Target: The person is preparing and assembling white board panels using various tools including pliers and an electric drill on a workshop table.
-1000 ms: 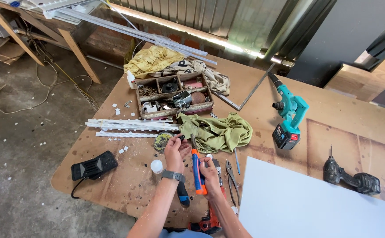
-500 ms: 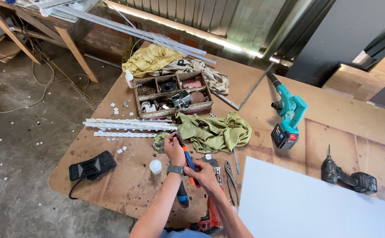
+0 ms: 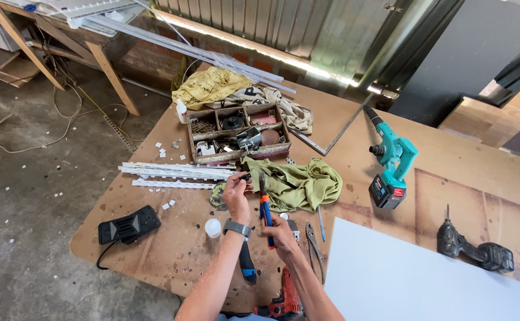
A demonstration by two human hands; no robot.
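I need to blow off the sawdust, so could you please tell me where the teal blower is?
In the head view, the teal blower lies on the wooden table, to the right of the green cloth and beyond the white panel.

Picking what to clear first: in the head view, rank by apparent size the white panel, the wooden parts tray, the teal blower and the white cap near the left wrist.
1. white panel, though nearness enlarges it
2. wooden parts tray
3. teal blower, not far behind the tray
4. white cap
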